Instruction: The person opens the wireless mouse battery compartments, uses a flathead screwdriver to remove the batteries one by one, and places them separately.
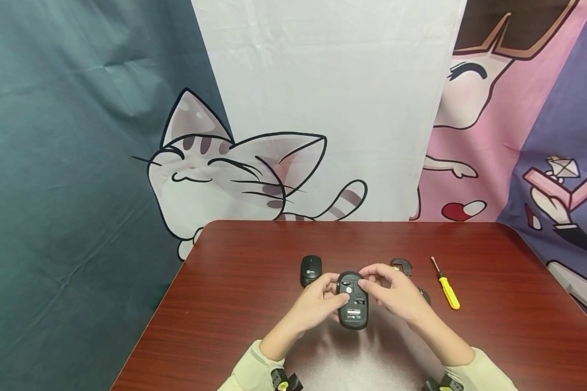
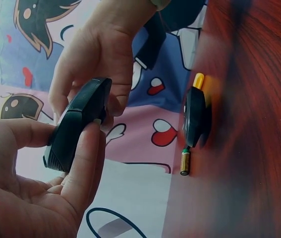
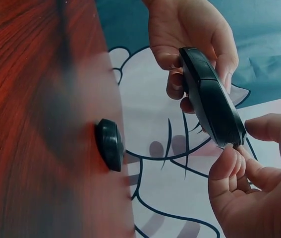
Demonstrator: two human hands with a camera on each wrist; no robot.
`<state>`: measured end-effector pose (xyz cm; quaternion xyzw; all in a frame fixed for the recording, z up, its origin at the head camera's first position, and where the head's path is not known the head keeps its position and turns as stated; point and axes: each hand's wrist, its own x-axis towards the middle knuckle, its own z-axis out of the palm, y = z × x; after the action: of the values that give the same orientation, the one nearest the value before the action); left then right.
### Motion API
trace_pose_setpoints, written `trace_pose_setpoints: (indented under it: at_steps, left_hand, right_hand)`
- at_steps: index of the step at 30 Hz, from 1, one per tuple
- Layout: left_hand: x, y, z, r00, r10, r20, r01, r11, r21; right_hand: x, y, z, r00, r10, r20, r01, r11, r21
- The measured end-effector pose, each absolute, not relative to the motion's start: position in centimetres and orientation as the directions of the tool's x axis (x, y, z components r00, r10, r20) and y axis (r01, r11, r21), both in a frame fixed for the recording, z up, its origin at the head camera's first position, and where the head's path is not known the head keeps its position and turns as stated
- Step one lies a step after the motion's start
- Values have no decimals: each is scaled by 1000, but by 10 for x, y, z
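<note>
A black computer mouse [image 1: 354,320] is held above the table with its underside and label up. My left hand [image 1: 314,300] grips it along its left side, the thumb lying on the underside. At the far right corner, my right hand [image 1: 396,292] pinches the same mouse between thumb and fingers. The right wrist view shows the right fingertips at one end of the mouse [image 3: 212,96]. A second black mouse [image 1: 311,267] lies on the table just beyond the left hand.
Past the right hand lie a dark curved piece [image 1: 405,264] and another dark object [image 1: 424,296], partly hidden. A screwdriver [image 1: 449,293] with a yellow handle is farther right. In the left wrist view a battery [image 2: 185,162] shows on the reddish-brown table [image 1: 215,304].
</note>
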<state>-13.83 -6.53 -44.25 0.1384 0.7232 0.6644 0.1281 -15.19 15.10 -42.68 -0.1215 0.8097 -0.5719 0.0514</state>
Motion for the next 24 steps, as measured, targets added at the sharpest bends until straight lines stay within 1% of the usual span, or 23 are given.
trace_pose_setpoints:
  at_steps: [12, 19, 24]
  left_hand:
    - [-139, -67, -446, -931, 365, -17, 17, 89, 996]
    - [-139, -68, -449, -933, 360, -16, 22, 101, 995]
    - [-139, -69, -450, -934, 355, -22, 17, 107, 994]
  right_hand:
    - [-153, 147, -426, -969, -241, 61, -139, 322, -937]
    - [-159, 145, -427, -974, -228, 1, -83, 347, -934]
    - [-163, 144, -427, -970, -242, -19, -64, 331, -941]
